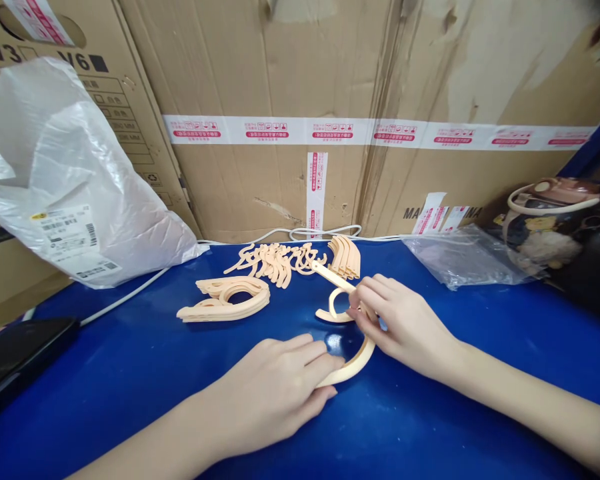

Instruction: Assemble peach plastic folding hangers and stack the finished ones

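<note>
Head: smooth, curved plastic hanger

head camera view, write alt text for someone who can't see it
A person's left hand and right hand hold a curved cream piece at a blue table. Beyond them lie stacked cream pieces and a pile of small hooked pieces. Cardboard stands behind, with a white bag at left.
</note>
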### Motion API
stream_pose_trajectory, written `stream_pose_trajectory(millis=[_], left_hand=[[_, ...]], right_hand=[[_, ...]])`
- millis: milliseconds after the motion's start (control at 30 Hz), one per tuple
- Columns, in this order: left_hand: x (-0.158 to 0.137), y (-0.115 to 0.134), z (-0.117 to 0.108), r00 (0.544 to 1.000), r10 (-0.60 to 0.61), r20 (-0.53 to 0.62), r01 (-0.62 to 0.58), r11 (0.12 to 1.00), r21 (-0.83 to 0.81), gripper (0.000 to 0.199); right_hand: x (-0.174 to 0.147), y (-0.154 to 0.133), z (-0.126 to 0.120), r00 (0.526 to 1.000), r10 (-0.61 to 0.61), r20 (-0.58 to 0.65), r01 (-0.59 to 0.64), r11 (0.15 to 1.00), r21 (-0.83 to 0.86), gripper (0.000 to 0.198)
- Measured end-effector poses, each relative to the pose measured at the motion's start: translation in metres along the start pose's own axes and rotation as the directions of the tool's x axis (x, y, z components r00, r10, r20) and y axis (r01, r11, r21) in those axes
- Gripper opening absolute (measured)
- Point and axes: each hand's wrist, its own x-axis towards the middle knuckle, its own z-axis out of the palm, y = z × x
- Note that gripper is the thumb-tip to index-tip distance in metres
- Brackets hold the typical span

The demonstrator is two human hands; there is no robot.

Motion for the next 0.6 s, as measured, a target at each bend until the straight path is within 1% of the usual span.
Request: stream_pose_trajectory(millis=[100,167,267,333,433,467,533,600], left_hand=[[0.003,-0.004,0.001,1.000,-0.030,-0.002,0.030,0.999,-0.037,0.023],[0.006,-0.007,0.001,0.999,-0.050,-0.011,0.049,0.996,-0.080,0.025],[0.009,-0.010,0.004,0.995,-0.078,-0.058,0.070,0.989,-0.132,0.026],[0.010,-0.012,0.006,0.993,-0.093,-0.078,0.081,0.985,-0.151,0.036],[0.012,-0.014,0.009,0.994,-0.109,-0.017,0.105,0.981,-0.166,0.066],[0.012,-0.015,0.010,0.993,-0.113,0.013,0.114,0.979,-0.167,0.071],[0.013,-0.015,0.009,0.992,-0.114,0.053,0.121,0.981,-0.149,0.072],[0.013,-0.013,0.007,0.992,-0.115,0.054,0.119,0.989,-0.088,0.068]], right_hand=[[0.003,0.010,-0.006,0.997,0.022,0.071,-0.015,0.995,-0.097,0.018],[0.004,0.016,-0.010,0.993,0.047,0.109,-0.034,0.993,-0.117,0.019],[0.004,0.023,-0.015,0.991,0.071,0.118,-0.053,0.987,-0.152,0.015],[0.004,0.026,-0.016,0.991,0.067,0.116,-0.043,0.979,-0.202,0.013],[0.004,0.027,-0.015,0.987,0.069,0.145,-0.027,0.962,-0.271,0.012],[0.004,0.026,-0.014,0.985,0.077,0.158,-0.028,0.957,-0.289,0.013],[0.004,0.025,-0.013,0.979,0.100,0.179,-0.039,0.948,-0.316,0.014],[0.003,0.024,-0.012,0.974,0.124,0.192,-0.056,0.944,-0.326,0.013]])
